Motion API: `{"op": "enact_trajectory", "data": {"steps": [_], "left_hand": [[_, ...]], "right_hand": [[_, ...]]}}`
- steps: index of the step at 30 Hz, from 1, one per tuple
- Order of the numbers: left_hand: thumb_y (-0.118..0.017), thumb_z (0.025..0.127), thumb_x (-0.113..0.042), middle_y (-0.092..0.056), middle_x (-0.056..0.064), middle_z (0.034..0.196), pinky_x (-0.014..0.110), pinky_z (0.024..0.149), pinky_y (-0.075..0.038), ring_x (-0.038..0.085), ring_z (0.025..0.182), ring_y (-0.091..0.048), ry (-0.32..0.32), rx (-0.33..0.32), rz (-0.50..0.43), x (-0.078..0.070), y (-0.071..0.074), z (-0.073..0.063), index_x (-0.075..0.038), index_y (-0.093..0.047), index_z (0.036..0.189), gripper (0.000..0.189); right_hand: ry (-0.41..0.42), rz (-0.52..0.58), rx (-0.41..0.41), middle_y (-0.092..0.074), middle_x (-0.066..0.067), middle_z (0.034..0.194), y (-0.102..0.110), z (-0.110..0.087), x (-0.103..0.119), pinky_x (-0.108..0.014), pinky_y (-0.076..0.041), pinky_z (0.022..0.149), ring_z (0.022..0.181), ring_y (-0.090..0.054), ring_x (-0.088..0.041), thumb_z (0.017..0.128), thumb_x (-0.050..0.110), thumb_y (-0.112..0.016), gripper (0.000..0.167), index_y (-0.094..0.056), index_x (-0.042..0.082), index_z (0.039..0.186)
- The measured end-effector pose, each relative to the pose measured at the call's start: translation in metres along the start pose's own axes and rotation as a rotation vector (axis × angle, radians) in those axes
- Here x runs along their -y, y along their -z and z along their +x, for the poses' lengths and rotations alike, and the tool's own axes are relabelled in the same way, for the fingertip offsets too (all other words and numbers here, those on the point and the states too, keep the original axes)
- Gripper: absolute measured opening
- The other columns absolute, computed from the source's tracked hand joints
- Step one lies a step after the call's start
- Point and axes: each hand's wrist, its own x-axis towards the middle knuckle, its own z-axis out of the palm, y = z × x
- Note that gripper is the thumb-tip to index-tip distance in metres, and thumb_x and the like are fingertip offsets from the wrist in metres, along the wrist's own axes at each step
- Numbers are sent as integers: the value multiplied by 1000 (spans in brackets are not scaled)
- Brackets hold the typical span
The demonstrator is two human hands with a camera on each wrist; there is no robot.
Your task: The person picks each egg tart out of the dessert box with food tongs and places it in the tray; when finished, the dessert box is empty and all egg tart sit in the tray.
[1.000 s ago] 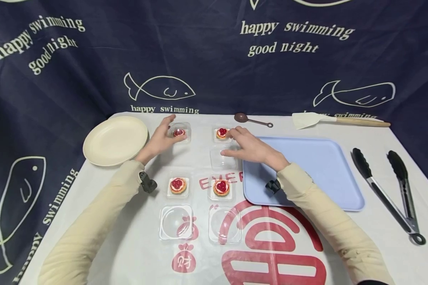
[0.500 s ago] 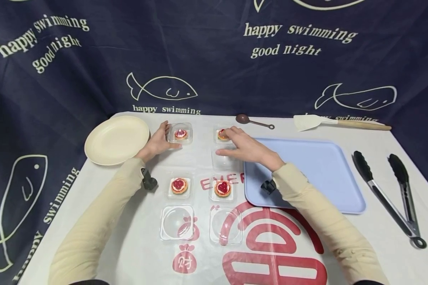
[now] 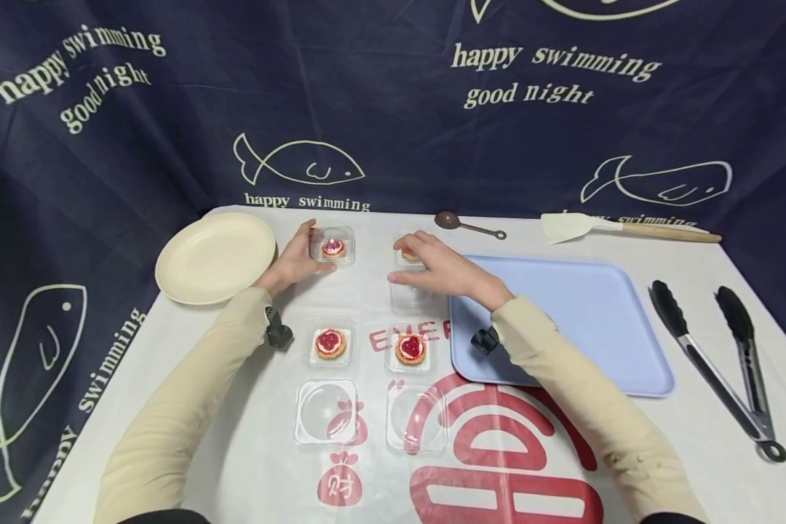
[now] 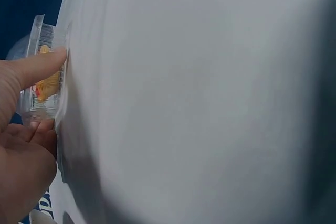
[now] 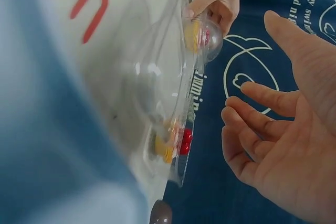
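My left hand (image 3: 295,262) grips a clear plastic box (image 3: 349,234) at the back left, thumb on its near side and fingers behind. Inside the box sits a red-topped tart (image 3: 333,249); a clear dome (image 5: 214,43) covers it in the right wrist view. My right hand (image 3: 440,269), fingers loosely bent, hovers over a second tart (image 3: 408,255) in an unfolded clear box. That box's domed lid (image 3: 407,297) lies nearer me, partly under the hand. In the right wrist view, my right fingers (image 5: 268,98) stand apart from the box.
Two more tarts (image 3: 330,343) sit in open boxes nearer me, domed lids (image 3: 327,411) lying in front. A cream plate (image 3: 215,258) is at left. A blue tray (image 3: 563,313), black tongs (image 3: 714,371), a spatula (image 3: 566,226) and a brown spoon (image 3: 447,220) lie right and back.
My left hand has come off the box's top and now grips its left side. My right hand has shifted left, covering more of the back-right tart.
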Motion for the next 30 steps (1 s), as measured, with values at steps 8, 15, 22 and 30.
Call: {"op": "enact_trajectory", "data": {"steps": [8,15,22,30], "left_hand": [[-76,75,5,-37,31,141,40,122,-17,38,138,-32,-60,15,5,2,0,1,11,-12,149,97],[-74,75,8,-40,33,136,43,121,-19,40,132,-35,-128,43,6,3,0,1,14,-15,146,93],[-74,77,5,-38,31,138,43,121,-16,38,136,-32,-119,70,25,4,0,2,12,-14,147,93],[-74,76,7,-38,32,140,42,122,-16,38,137,-32,-117,86,29,4,2,1,13,-12,147,95]], "right_hand": [[9,-22,54,-56,-20,126,-1,38,15,-41,-43,101,116,-52,-29,92,37,-65,58,-51,-2,133],[-38,-98,162,-45,-19,145,-8,85,20,-37,-33,114,137,-39,-30,93,36,-65,70,-39,-3,145],[-17,-132,253,-46,-19,144,-18,119,18,-35,-30,116,134,-42,-28,92,36,-66,71,-40,-6,143],[14,-84,282,-50,-4,83,-25,137,17,-26,-40,70,76,-44,-16,87,22,-73,31,-64,-2,105]]}}
